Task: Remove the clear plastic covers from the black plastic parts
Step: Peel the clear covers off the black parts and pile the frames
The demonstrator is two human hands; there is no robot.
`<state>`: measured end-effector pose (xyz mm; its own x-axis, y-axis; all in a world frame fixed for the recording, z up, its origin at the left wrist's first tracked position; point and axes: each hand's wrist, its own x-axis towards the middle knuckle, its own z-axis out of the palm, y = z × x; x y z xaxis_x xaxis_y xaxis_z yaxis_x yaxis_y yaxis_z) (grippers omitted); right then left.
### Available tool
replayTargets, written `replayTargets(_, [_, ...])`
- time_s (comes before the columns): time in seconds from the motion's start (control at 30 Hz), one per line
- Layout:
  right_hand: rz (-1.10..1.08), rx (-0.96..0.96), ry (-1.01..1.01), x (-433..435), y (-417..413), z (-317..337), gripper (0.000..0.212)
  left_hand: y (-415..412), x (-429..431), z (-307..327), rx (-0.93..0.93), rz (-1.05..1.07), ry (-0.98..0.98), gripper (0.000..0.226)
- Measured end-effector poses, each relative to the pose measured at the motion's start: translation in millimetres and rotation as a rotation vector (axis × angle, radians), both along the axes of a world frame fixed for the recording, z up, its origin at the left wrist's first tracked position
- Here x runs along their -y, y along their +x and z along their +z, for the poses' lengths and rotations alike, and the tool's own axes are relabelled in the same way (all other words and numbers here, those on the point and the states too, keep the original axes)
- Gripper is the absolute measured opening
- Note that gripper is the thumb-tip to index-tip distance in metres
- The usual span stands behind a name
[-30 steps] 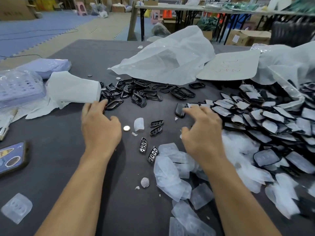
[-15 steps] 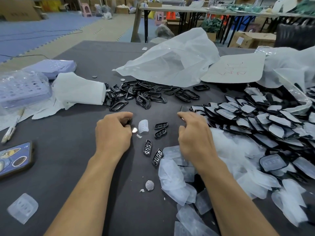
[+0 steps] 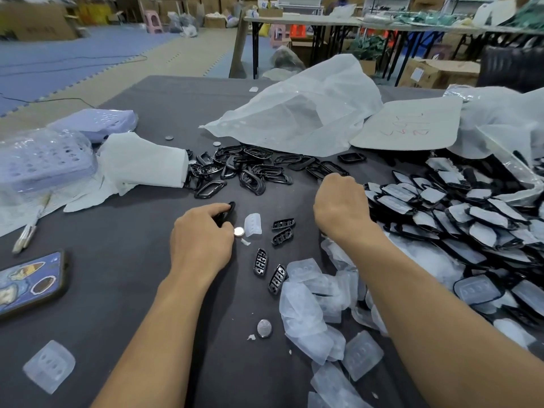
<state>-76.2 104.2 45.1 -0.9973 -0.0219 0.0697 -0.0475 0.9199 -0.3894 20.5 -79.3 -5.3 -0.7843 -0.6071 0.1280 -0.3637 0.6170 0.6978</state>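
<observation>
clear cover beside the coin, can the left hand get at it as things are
Likely yes for reach: the cover sits just right of the left hand, only a coin between them. But that hand holds a black ring, so it would probably need to set that down first.

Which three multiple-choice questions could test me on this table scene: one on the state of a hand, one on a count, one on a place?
1. What does the left hand do?
A. lies flat
B. pinches a black frame
C. makes an empty fist

2. How many slotted black parts lie between the arms?
A. two
B. four
C. seven

3. Where is the phone?
A. on the table, left of the left hand
B. in the left hand
C. among the slotted black parts

Key:
1 B, its fingers curl round the frame.
2 B, four lie there, each apart.
3 A, it lies near the picture's left edge.
</observation>
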Motion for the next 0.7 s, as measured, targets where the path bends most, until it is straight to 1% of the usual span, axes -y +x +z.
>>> replayTargets(0.03, [-0.021,0.003,-0.079,-2.9,-0.5,-0.6,0.016,-0.4,0.2,0.0,0.000,0.000,0.001,0.043])
replayTargets(0.13, [-0.057,0.096,-0.371,-10.6,9.4,-4.0,0.028,-2.1,0.0,0.3,0.010,0.001,-0.007,0.043])
replayTargets(0.2, [-0.050,0.107,-0.504,-13.1,20.8,-6.9,0.035,-2.2,-1.7,1.3,0.003,-0.004,0.003,0.042])
replayTargets(0.3, [-0.008,0.066,-0.625,-15.9,33.3,-10.0,0.036,0.1,-5.5,4.2,-0.035,-0.016,0.061,0.038])
replayTargets(0.43, [0.013,0.132,-0.706,-17.6,41.9,-15.9,0.030,2.2,-8.6,1.9,-0.044,-0.031,0.056,0.040])
replayTargets(0.47, [-0.021,0.167,-0.806,-17.7,41.0,-15.6,0.028,1.8,-8.5,0.7,-0.043,-0.029,0.041,0.041])
replayTargets(0.53, [-0.132,0.288,-1.160,-16.9,35.8,-12.7,0.014,1.9,-7.6,-0.2,-0.047,-0.009,0.017,0.046])
replayTargets(0.57, [-0.173,0.342,-1.269,-16.0,34.1,-10.3,0.010,2.3,-7.0,0.0,-0.034,-0.003,0.009,0.052])
replayTargets(0.6, [-0.175,0.357,-1.283,-14.9,32.7,-9.4,0.010,2.8,-6.3,0.2,-0.015,-0.004,-0.001,0.057])
replayTargets(0.63, [-0.150,0.340,-1.222,-13.1,32.6,-10.5,0.008,3.3,-6.1,0.5,-0.007,-0.009,-0.009,0.057])
replayTargets(0.67, [-0.103,0.292,-1.107,-10.7,33.4,-14.1,0.014,3.5,-6.0,0.9,-0.019,-0.012,0.000,0.056])
replayTargets(0.7, [-0.048,0.233,-0.957,-7.8,36.9,-16.3,0.023,3.1,-6.6,2.2,-0.052,-0.009,0.048,0.058])
